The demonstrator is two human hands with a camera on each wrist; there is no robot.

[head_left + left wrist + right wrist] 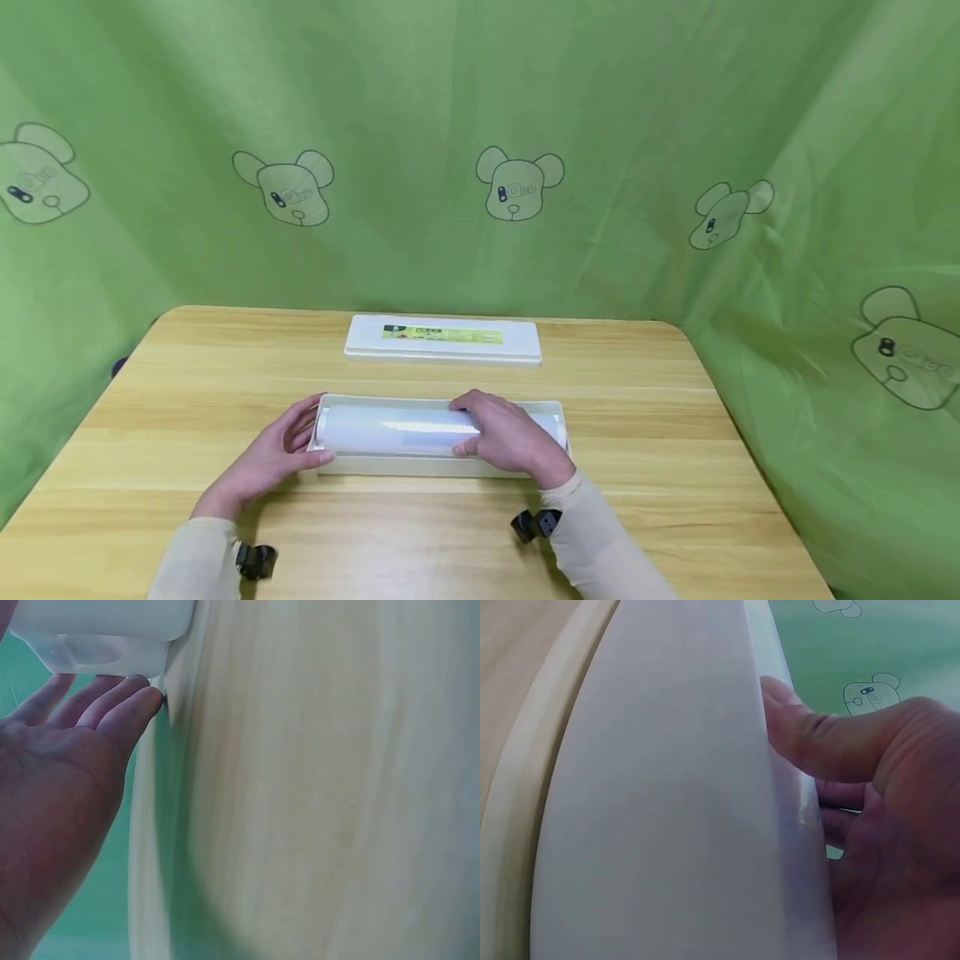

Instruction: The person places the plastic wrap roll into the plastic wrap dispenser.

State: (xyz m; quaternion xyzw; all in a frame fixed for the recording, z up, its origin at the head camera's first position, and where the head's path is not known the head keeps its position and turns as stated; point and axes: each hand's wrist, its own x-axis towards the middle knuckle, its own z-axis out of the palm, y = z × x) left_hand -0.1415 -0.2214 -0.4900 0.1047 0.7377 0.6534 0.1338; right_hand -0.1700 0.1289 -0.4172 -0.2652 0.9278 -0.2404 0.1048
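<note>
A long white box (420, 467) lies crosswise on the table, open at the top. Inside it rests a roll of cling film (390, 429), shiny and translucent. My left hand (273, 454) holds the box's left end, thumb at the front corner and fingers round the end wall. In the left wrist view its fingertips (142, 697) touch the lower part of that end. My right hand (510, 437) grips the roll right of its middle, fingers over the far side and thumb on the near side. The right wrist view shows the thumb (795, 727) beside the box's front wall (660, 787).
A white lid (442, 350) with a yellow-green label lies behind the box, near the table's far edge. The wooden table (637, 417) is bordered by a green curtain (405, 250) printed with bear heads, at the back and sides.
</note>
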